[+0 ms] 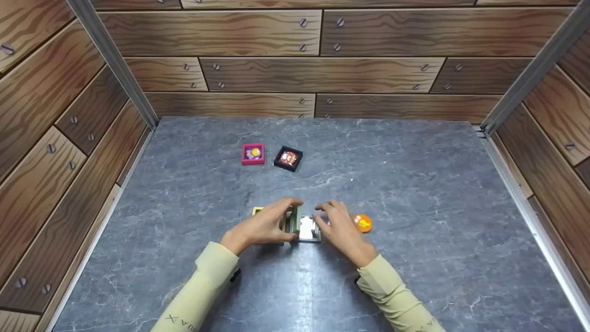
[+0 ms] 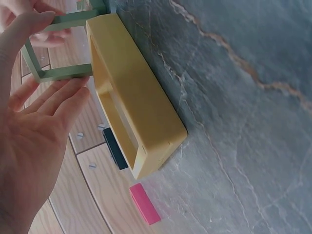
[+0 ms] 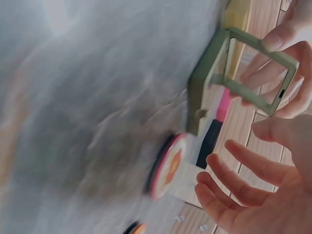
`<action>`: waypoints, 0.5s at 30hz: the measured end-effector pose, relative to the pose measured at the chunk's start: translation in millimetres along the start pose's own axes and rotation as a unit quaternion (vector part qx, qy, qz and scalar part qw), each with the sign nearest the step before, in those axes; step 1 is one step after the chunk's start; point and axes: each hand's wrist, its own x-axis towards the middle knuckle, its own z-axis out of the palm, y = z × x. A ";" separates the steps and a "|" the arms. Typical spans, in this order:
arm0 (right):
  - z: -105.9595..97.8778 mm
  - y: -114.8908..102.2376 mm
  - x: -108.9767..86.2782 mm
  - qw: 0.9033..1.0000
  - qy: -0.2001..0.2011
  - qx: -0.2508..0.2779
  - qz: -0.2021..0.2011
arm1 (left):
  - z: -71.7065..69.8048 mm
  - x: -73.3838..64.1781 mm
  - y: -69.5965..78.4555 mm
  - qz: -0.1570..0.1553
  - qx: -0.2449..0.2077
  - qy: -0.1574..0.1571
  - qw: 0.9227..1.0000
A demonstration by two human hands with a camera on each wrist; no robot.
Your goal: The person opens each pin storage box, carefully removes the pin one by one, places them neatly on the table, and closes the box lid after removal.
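Note:
My left hand [image 1: 260, 226] holds the raised half of a hinged green display frame [image 3: 207, 80] by its opposite edges, thumb on one side and fingers on the other. This half stands upright, with a see-through window in it; the other half lies low on the table. My right hand [image 1: 345, 233] hovers just right of the frame with its fingers spread and loosely bent, holding nothing. Below it in the right wrist view is a round red-rimmed badge [image 3: 168, 168]. A yellow frame [image 2: 141, 83] stands close on the left, partly hidden by my left hand in the head view.
An orange round badge [image 1: 363, 223] lies right of my right hand. Farther back on the grey marbled table [image 1: 428, 193] are a pink frame [image 1: 252, 161] and a black frame [image 1: 278, 164], each with a round badge inside. Wood-patterned walls [image 1: 258, 74] enclose the back and sides.

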 end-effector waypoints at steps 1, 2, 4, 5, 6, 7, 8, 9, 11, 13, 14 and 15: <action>0.3 -2.9 0.8 1.000 -0.004 0.005 0.001 | 0.1 0.2 0.1 0.002 0.002 0.000 1.000; 0.9 -5.6 1.6 1.000 -0.006 0.008 -0.001 | 0.3 0.5 0.1 0.003 0.003 0.001 1.000; 1.8 -11.0 3.1 1.000 -0.014 0.017 -0.001 | 0.5 1.0 0.2 0.007 0.007 0.002 1.000; 2.4 -13.5 3.6 1.000 -0.017 0.022 -0.001 | 0.5 1.3 0.5 0.008 0.009 0.002 1.000; 3.3 -15.7 4.2 0.999 -0.019 0.026 -0.002 | 0.6 1.7 0.9 0.009 0.012 0.002 1.000; 4.1 -17.6 4.6 0.999 -0.020 0.028 -0.004 | 0.6 1.9 1.3 0.011 0.015 0.001 1.000; 4.8 -19.3 4.9 0.999 -0.021 0.029 -0.004 | 0.7 2.0 1.5 0.012 0.018 0.001 1.000; 5.5 -20.6 5.2 0.999 -0.022 0.030 -0.003 | 0.7 2.1 2.0 0.012 0.021 0.000 1.000; 7.0 -22.0 5.4 0.999 -0.019 0.028 -0.005 | 0.8 2.1 3.0 0.008 0.028 -0.004 1.000; 7.7 -22.5 5.4 0.999 -0.016 0.027 -0.004 | 1.1 2.6 3.7 0.001 0.036 -0.004 0.999; 7.9 -22.5 5.4 0.999 -0.015 0.028 -0.004 | 1.3 2.9 4.0 -0.003 0.038 -0.003 0.999; 7.9 -22.3 5.4 0.999 -0.013 0.030 -0.004 | 1.5 3.4 4.4 -0.007 0.041 -0.003 0.999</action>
